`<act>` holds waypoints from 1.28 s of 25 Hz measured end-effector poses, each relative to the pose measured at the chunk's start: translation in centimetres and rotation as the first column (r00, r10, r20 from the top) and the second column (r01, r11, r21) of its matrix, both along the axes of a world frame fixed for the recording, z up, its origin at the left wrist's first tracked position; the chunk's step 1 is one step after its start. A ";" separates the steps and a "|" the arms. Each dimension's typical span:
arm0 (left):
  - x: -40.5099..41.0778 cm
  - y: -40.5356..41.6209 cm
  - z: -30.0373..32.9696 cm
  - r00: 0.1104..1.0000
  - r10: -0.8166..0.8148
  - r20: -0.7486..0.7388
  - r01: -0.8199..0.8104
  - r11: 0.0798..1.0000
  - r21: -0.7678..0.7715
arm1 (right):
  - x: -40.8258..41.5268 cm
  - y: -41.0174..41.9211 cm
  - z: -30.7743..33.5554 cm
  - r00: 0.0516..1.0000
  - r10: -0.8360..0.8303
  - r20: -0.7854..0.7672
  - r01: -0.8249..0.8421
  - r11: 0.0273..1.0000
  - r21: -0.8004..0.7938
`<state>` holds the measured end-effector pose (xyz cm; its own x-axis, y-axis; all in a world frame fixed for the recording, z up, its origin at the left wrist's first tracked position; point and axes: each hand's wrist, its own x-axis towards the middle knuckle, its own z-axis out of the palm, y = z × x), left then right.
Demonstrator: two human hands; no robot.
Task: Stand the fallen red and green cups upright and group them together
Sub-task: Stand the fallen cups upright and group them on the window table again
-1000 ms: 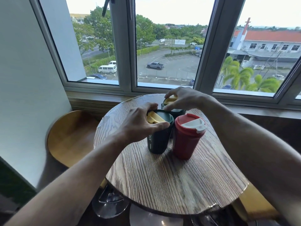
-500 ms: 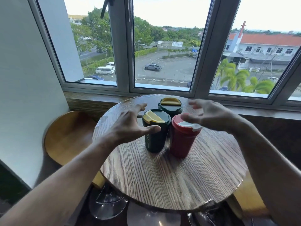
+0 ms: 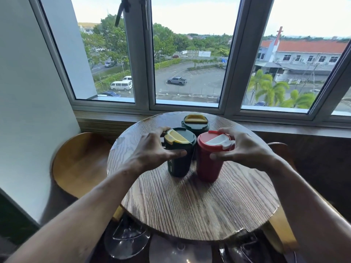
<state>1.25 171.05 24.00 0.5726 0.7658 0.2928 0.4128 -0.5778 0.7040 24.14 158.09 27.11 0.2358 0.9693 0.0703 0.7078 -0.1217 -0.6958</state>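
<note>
Three lidded cups stand upright close together on the round wooden table (image 3: 190, 205). The near dark green cup (image 3: 179, 162) has a yellow flap on its lid, and my left hand (image 3: 152, 150) is wrapped around its upper part. To its right stands the red cup (image 3: 209, 164) with a white flap; my right hand (image 3: 245, 149) grips its top from the right. A second dark green cup (image 3: 195, 124) with a yellow flap stands just behind them, untouched.
A window sill (image 3: 114, 118) and a large window run right behind the table. A wooden stool (image 3: 79, 160) stands at the left, another seat (image 3: 281, 230) at the right. Metal stool bases (image 3: 129, 240) lie under the near edge.
Both hands had let go and hovered open half a second ago. Now the left hand has closed on the near green cup and the right on the red cup.
</note>
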 end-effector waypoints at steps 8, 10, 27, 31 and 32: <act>0.2 0.9 -0.3 1.000 -0.020 -0.005 0.019 0.995 -0.098 | 2.1 0.9 0.1 0.986 0.109 -0.124 -0.117 0.992 -0.057; 0.2 1.0 -0.2 0.999 -0.031 -0.016 0.029 0.994 -0.110 | 2.5 1.0 0.0 0.982 0.131 -0.138 -0.142 0.988 -0.069; 0.5 -0.2 0.6 1.000 -0.009 0.028 0.011 0.995 -0.094 | 2.9 1.1 -0.4 0.972 0.163 -0.167 -0.175 0.983 -0.058; 0.6 -0.3 0.5 1.000 0.000 0.018 0.002 0.996 -0.086 | 3.0 1.1 -0.4 0.969 0.173 -0.178 -0.187 0.980 -0.062; 0.6 -0.3 0.5 1.000 -0.004 0.015 0.006 0.996 -0.089 | 3.0 1.1 -0.4 0.968 0.176 -0.181 -0.190 0.980 -0.065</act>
<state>1.85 170.71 24.52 0.5726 0.7864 0.2319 0.3991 -0.5144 0.7590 27.17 159.24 26.73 0.0554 0.9978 -0.0366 0.5926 -0.0623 -0.8031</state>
